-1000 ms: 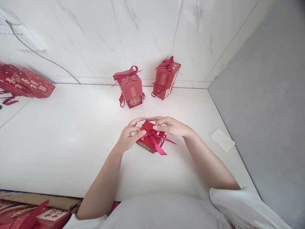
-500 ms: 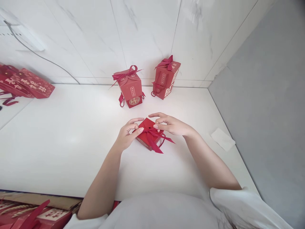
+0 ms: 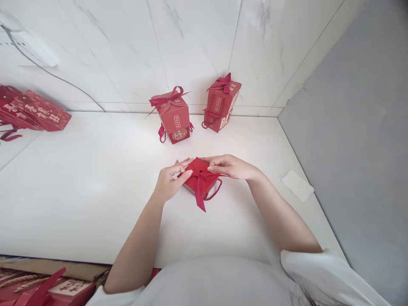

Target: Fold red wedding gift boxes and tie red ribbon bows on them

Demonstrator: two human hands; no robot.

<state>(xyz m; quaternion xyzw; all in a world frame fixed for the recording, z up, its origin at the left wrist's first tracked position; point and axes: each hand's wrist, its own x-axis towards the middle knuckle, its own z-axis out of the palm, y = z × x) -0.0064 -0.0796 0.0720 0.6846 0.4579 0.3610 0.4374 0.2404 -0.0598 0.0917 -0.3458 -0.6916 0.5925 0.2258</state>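
Observation:
A small red gift box [image 3: 196, 164] with overlapping top flaps stands on the white table in front of me. A dark-red ribbon [image 3: 199, 193] is tied across its top, with one tail hanging over the near side. My left hand [image 3: 172, 179] grips the box's left side, thumb on the top by the knot, fingers along the far edge. At the right, my right hand [image 3: 231, 167] has its thumb and fingers closed on the ribbon near the knot; another tail runs below this hand. A twisted red cord handle [image 3: 216, 192] loops out at the box's right side.
Behind stand two stacks of red ribboned boxes, a left stack [image 3: 174, 114] and a right stack [image 3: 221, 104], near the marbled wall. Red printed bags [image 3: 47, 111] lie at the far left. A white paper [image 3: 298, 185] rests at right. A carton [image 3: 63, 272] holds more red packages at lower left.
My right hand's fingers have closed in on the ribbon and the box's far edge. The ribbon tails have shifted: one hangs straighter toward me, the other points right. The cord handle shows more.

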